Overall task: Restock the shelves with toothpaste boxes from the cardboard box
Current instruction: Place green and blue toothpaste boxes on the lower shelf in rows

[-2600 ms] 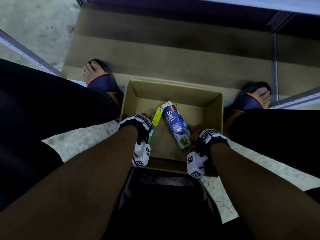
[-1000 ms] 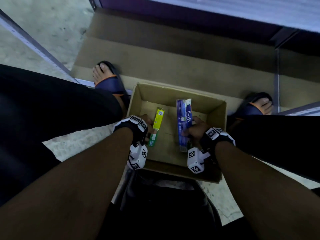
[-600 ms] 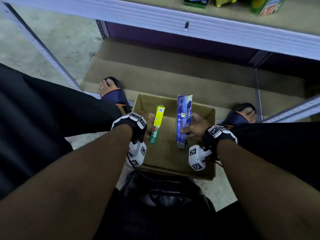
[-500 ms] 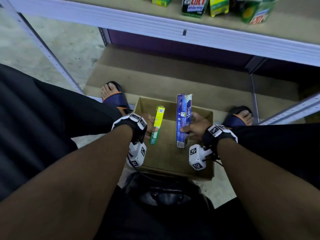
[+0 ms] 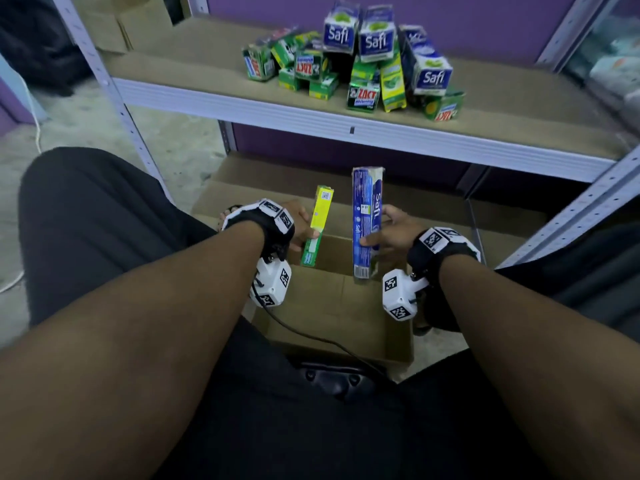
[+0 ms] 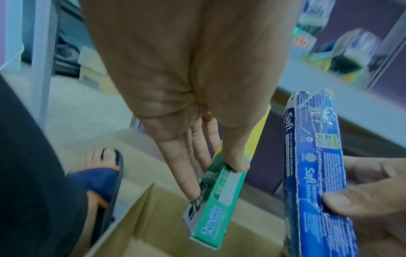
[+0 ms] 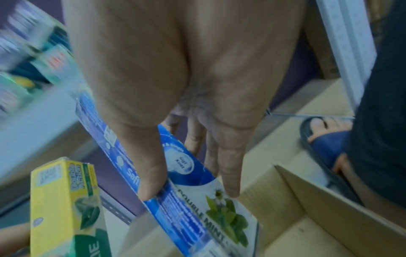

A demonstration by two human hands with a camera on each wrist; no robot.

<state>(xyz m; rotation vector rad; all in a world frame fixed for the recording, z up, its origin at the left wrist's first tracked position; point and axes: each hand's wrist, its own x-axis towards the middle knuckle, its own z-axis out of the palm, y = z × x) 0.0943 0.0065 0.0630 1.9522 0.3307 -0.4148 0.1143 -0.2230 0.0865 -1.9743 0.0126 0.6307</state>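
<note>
- A person's left hand [image 5: 300,226] pinches a slim yellow-and-green toothpaste carton [image 5: 318,225] between thumb and fingers near its green end, the yellow end pointing up toward the shelving.
- The right hand [image 5: 393,233] grips a longer blue "Safi" toothpaste carton [image 5: 366,223] by its lower half, thumb on one face and fingers wrapped behind; the right wrist view shows a "Double Mint" panel and crinkled film wrap.
- Both cartons, which lay down inside the box 2.6 seconds ago, are now raised clear of it and held side by side, a little apart, between the box and the shelf.
- The head camera has tilted up from the floor, so the stocked shelf is in sight: by this reading, pick-up is done and the carry to the shelf is under way.
- Below the hands, the open brown cardboard box [image 5: 401,344] sits on the floor between the person's sandalled feet; the part of its floor that shows holds no other carton, which suggests these two are the last, though the hands hide some of it.
- A flattened sheet of brown cardboard [image 5: 263,174] lines the bottom level beyond the box.
- Farther off, the white metal shelf [image 5: 346,124] with a brown board carries a loose heap of toothpaste boxes [image 5: 356,64]: green "Zact" cartons, yellow-green ones and blue "Safi" ones, some upright, some leaning on neighbours.
- Bare board shows on either side of the heap, offering room for the two incoming cartons.
</note>
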